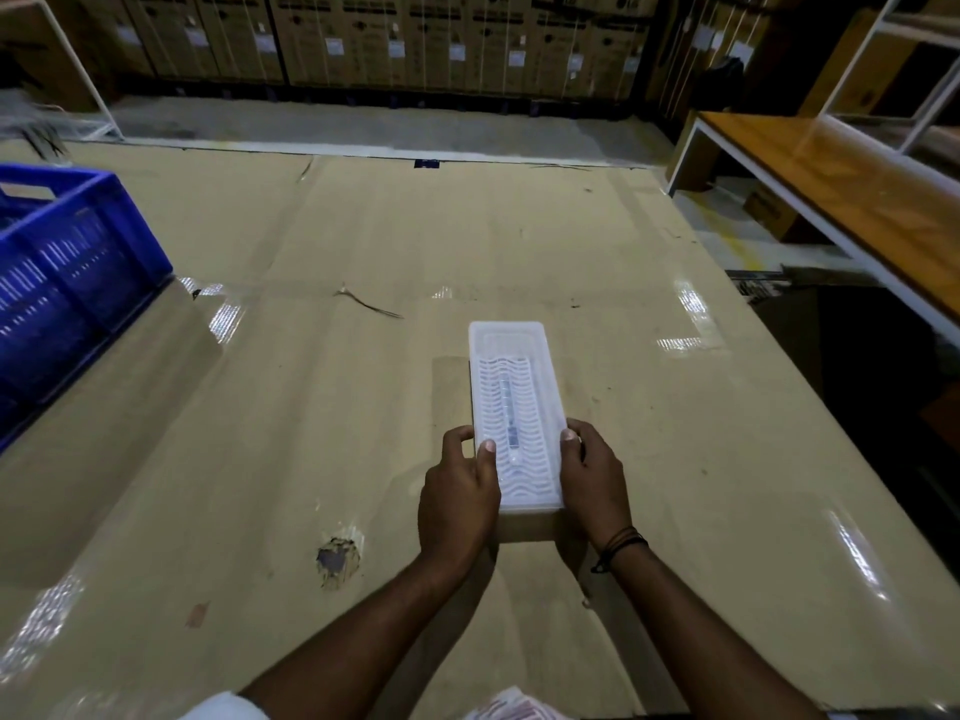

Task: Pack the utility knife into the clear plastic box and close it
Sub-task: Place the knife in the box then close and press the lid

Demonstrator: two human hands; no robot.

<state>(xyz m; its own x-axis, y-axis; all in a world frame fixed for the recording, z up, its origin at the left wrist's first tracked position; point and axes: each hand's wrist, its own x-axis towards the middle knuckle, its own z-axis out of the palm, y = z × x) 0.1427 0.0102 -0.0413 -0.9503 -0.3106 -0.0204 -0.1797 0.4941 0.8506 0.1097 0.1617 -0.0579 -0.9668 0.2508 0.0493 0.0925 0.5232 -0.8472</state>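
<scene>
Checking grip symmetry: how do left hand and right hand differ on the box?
Left hand lays its thumb on the lid of the clear plastic box; right hand keeps its thumb at the box's edge. Right wrist wears dark cords; left is bare. Both clasp the near end, one on each long side.

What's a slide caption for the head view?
Both hands, left and right, grip the near end of the closed clear box with the knife inside, on a cardboard-covered table.
</scene>
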